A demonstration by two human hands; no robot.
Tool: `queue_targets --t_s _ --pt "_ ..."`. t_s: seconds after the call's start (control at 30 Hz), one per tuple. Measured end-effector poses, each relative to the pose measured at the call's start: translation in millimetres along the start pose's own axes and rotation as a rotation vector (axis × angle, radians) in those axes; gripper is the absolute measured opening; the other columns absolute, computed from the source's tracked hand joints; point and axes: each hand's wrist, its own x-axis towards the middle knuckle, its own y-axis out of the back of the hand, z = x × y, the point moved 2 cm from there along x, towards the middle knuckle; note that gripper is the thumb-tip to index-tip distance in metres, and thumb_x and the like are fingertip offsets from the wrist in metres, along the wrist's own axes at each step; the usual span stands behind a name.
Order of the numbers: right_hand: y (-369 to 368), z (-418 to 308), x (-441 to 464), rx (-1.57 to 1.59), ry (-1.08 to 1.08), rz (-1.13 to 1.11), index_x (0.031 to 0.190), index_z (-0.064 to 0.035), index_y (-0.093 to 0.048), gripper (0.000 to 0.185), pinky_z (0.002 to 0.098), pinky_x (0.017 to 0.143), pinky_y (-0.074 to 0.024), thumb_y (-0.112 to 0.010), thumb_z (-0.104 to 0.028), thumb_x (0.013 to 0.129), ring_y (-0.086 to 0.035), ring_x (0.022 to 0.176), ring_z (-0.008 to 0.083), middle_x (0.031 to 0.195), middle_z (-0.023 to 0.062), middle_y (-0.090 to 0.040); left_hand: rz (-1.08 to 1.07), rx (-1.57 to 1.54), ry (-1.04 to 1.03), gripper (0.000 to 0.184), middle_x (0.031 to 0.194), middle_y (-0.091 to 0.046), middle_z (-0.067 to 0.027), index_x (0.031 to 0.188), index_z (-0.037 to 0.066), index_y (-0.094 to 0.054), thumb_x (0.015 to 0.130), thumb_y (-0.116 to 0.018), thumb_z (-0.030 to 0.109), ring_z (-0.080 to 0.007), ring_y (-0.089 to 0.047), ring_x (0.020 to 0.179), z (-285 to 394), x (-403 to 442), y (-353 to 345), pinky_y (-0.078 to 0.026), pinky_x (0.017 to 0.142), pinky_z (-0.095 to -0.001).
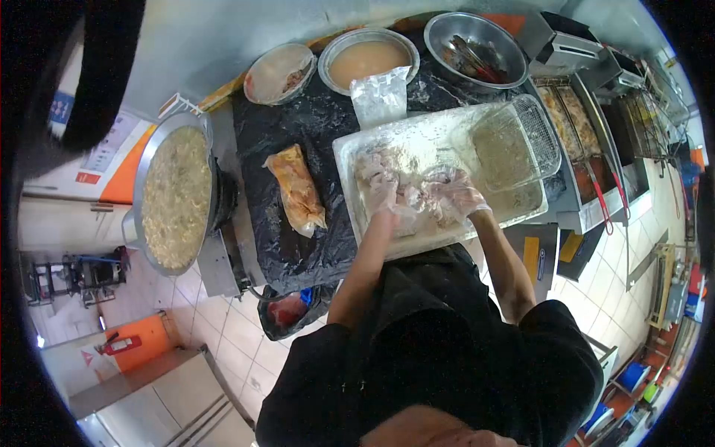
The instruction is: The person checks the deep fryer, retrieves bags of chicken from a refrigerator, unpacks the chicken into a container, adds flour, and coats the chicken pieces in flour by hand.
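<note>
Both gloved hands are low inside the white tub [439, 240], among pale, powder-covered pieces [412, 195]. The left hand [384, 191] is at one side of these pieces and the right hand [456, 194] at the other. Fingers look partly bent, but whether they close firmly on a piece, I cannot tell.

To the right of the hands, a wire basket [538, 132] lies over the far corner of the tub. Beyond the hands is a wide bowl with cloudy liquid [370, 62], and a silvery packet [379, 98] is between it and the tub. Left of the hands, a wrapped, orange-stained package [296, 191] rests on the table [261, 145].

I judge that a strong push could throw powder over the near rim, because the hands work close to it. The loose, thin gloves could slip or tear, and a sideways knock could shift the basket, since it seems only laid there.
</note>
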Motion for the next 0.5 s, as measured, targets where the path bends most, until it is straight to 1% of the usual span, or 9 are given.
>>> queue_targets --t_s 0.03,0.07,0.13,0.2,0.23,0.27,0.33,0.4,0.5 --pt "0 50 24 -0.126 0.140 -0.049 0.128 -0.0069 -0.050 0.054 0.0277 0.078 -0.0516 -0.070 -0.004 0.078 -0.059 0.094 0.0161 0.102 0.0165 -0.063 -0.090 -0.098 0.050 0.015 0.097 -0.061 -0.0059 0.100 0.008 -0.059 0.088 -0.061 0.017 -0.0138 -0.060 0.076 -6 8 3 -0.052 0.063 -0.0292" --pt "0 81 35 0.024 0.295 -0.043 0.132 -0.0085 -0.047 0.058 0.0274 0.079 -0.0511 -0.069 -0.006 0.079 -0.058 0.096 0.0163 0.108 0.0170 -0.061 -0.180 -0.198 0.103 0.014 0.098 -0.061 -0.0058 0.100 0.008 -0.059 0.089 -0.061 0.018 -0.0142 -0.060 0.077 -15 15 6 -0.053 0.064 -0.0299" --pt "8 16 4 0.591 -0.016 -0.081 0.138 -0.0098 -0.041 0.061 0.0266 0.081 -0.0505 -0.065 -0.007 0.081 -0.057 0.099 0.0156 0.122 0.0166 -0.055 -0.340 -0.297 0.170 0.020 0.101 -0.061 -0.0064 0.105 0.010 -0.057 0.090 -0.060 0.022 -0.0180 -0.060 0.083 -26 15 3 -0.052 0.072 -0.0322" --pt "10 25 6 0.600 -0.047 -0.202 0.138 -0.0094 -0.041 0.060 0.0255 0.083 -0.0499 -0.062 -0.005 0.083 -0.057 0.100 0.0151 0.122 0.0142 -0.056 -0.480 -0.296 0.193 0.031 0.107 -0.060 -0.0079 0.117 0.011 -0.053 0.092 -0.057 0.029 -0.0249 -0.059 0.092 -35 7 -6 -0.050 0.086 -0.0351" --pt "11 21 4 0.602 -0.064 -0.263 0.138 -0.0092 -0.040 0.059 0.0249 0.083 -0.0495 -0.061 -0.004 0.083 -0.058 0.100 0.0149 0.122 0.0130 -0.056 -0.474 -0.285 0.162 0.031 0.107 -0.059 -0.0081 0.117 0.011 -0.053 0.092 -0.057 0.028 -0.0247 -0.059 0.093 -34 -1 -15 -0.050 0.087 -0.0355" --pt "17 19 -3 0.725 -0.227 -0.242 0.136 -0.0084 -0.043 0.060 0.0248 0.088 -0.0474 -0.061 0.003 0.080 -0.058 0.102 0.0173 0.118 0.0109 -0.059 -0.463 -0.275 0.132 0.031 0.108 -0.059 -0.0084 0.117 0.011 -0.052 0.092 -0.057 0.027 -0.0246 -0.059 0.093 -34 -10 -23 -0.050 0.087 -0.0360" --pt "25 -8 -23 0.343 -0.150 -0.119 0.131 -0.0071 -0.047 0.053 0.0242 0.088 -0.0471 -0.060 0.003 0.081 -0.058 0.100 0.0169 0.115 0.0098 -0.061 -0.393 -0.168 0.094 0.027 0.103 -0.061 -0.0070 0.114 0.010 -0.055 0.091 -0.059 0.023 -0.0210 -0.060 0.092 -15 -49 -45 -0.051 0.083 -0.0345" --pt "30 -22 -31 0.243 -0.077 -0.019 0.122 -0.0052 -0.052 0.043 0.0247 0.083 -0.0482 -0.060 0.001 0.080 -0.060 0.095 0.0162 0.109 0.0092 -0.063 -0.277 0.019 0.078 0.021 0.093 -0.065 -0.0037 0.106 0.008 -0.059 0.088 -0.063 0.018 -0.0141 -0.062 0.089 13 -93 -68 -0.053 0.075 -0.0308" --pt "33 -29 -31 0.523 0.025 0.081 0.102 -0.0014 -0.060 0.024 0.0270 0.068 -0.0519 -0.065 -0.004 0.078 -0.062 0.080 0.0144 0.095 0.0090 -0.065 -0.604 0.134 -0.250 0.025 0.096 -0.065 -0.0035 0.113 0.008 -0.057 0.089 -0.061 0.015 -0.0139 -0.062 0.090 3 -61 -64 -0.051 0.074 -0.0278"
